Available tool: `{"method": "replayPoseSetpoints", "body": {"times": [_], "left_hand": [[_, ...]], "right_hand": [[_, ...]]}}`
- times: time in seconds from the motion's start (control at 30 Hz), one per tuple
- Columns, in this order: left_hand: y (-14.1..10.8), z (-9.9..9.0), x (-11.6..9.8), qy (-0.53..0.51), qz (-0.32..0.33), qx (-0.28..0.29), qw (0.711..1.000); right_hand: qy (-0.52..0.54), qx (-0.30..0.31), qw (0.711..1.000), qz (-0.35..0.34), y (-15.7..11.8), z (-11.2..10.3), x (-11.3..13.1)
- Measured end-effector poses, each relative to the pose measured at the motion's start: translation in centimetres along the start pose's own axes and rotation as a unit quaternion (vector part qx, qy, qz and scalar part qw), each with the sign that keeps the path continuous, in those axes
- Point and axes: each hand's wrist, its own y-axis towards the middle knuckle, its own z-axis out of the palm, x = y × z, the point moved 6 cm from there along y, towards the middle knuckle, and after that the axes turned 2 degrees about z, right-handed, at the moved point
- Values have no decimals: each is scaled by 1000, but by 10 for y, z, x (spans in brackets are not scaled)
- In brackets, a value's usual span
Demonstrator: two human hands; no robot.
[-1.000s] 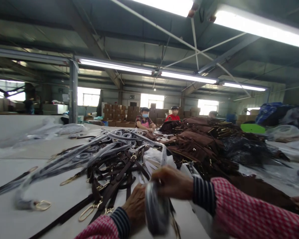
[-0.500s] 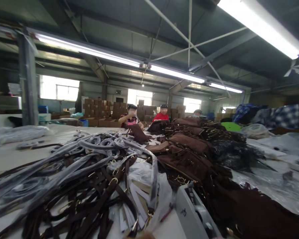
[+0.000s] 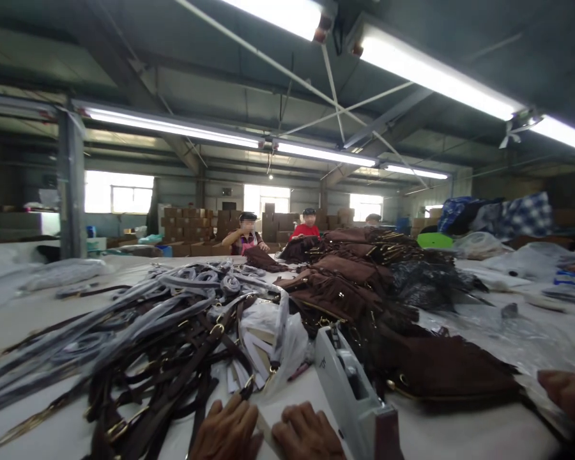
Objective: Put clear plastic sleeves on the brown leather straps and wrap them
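My left hand (image 3: pixel 227 429) is at the bottom centre beside dark brown straps (image 3: pixel 172 377), its fingers bent and close together. Just right of it, my right hand (image 3: pixel 307 433) has curled fingers, near a grey metal device (image 3: pixel 347 383). A pale narrow strip (image 3: pixel 268 431) shows between the two hands; whatever lies under the fingers is hidden. Ahead of them are white paper pieces (image 3: pixel 256 354) and clear plastic (image 3: pixel 292 338). Brown bags (image 3: pixel 441 364) with gold zips are piled to the right of the device.
Grey-wrapped straps (image 3: pixel 138 319) spread over the white table (image 3: pixel 38 319) at left. Black plastic (image 3: pixel 421 284) lies by the bag pile. Another person's hand (image 3: pixel 570 393) is at the right edge. People in dark caps are across the table, with cartons (image 3: pixel 186 223) behind them.
Both my hands have come into view at the bottom. The view has tilted downward, showing more of the grey device and the near table. Another person's hand now shows at right.
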Motion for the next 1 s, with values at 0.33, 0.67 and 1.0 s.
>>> {"method": "replayPoseSetpoints", "body": {"times": [0.33,0.67,1.0], "left_hand": [[-1,-19,-6,-8,-57,-33,998],[3,-15,-9,38,-86,55,994],[142,-141,-76,-378,-52,-213,900]], "right_hand": [[137,175,973,67,5,-21,10],[155,149,975,55,10,-26,13],[-17,-145,989,-38,1,21,9]]}}
